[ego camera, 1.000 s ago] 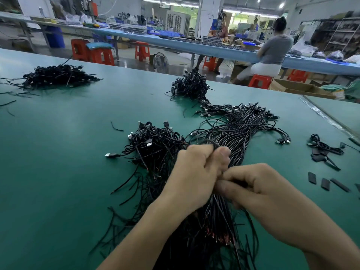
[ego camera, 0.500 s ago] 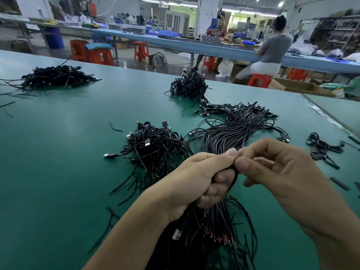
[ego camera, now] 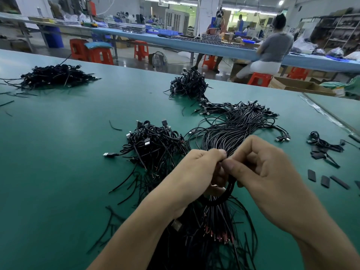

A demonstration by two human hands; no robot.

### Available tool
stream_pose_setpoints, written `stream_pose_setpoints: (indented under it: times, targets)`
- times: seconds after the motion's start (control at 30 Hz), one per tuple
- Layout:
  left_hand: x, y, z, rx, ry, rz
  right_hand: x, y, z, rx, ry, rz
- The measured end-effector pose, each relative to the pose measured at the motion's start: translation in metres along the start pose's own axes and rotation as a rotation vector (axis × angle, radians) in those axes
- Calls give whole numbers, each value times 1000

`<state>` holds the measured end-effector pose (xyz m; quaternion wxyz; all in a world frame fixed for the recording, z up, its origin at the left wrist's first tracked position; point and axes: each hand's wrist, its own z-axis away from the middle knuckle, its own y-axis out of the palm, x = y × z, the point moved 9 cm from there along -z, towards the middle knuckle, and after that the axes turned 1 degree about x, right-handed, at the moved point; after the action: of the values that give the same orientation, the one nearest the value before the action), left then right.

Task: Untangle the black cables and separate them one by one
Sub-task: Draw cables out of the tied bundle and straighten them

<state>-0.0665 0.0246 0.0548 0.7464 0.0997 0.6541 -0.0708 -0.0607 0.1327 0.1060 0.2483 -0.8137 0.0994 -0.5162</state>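
Mid-table (ego camera: 58,172), left hand (ego camera: 194,172) and right hand (ego camera: 272,176) pinch one black cable bundle (ego camera: 233,133). Long axis near-to-far: plugs point away, bare ends toward wearer. Three tangled heaps: far-left pile (ego camera: 56,76), far-centre pile (ego camera: 188,83), near-left pile (ego camera: 153,141).

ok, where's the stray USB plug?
Head view, left of centre: the USB plug lies on the green table, sticking out left from the tangled pile.

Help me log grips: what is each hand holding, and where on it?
The left hand grips the black cable bundle near its stripped ends; the right hand pinches a black loop of it beside the left fingertips.
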Motion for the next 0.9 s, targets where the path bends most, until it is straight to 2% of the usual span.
stream_pose_setpoints:
  times: [0.17, 0.23, 0.3, 0.4, 0.5, 0.6, 0.73, 0.8, 0.9]
  targets:
    - [10, -4, 1, -43, -89, 98, 9, 10, -1, -60, -19, -57]
    - [12, 9, 2, 81, -142, 221, 13, 6, -1, -96, -42, -47]
    - [14, 17, 4, 176, -177, 247, 17, -1, -1, -142, -84, -62]
    - [19, 15, 1, 166, -204, 242, 21, -7, 0, -190, -138, -80]
    - [17, 4, -2, 59, -147, 113, 18, -6, -2, -199, -146, -66]
    - [6, -6, -5, -45, -2, -18, 14, -6, -3, -210, -136, -24]
    - [-7, -28, -6, -234, 189, -116, -3, -12, -4, -210, 22, -33]
    - [-11, -44, -4, -366, 258, -129, -17, -12, -4, -158, 121, 33]
    - [-16, -65, 3, -541, 316, -162, -33, 12, -2, 46, 225, 276]
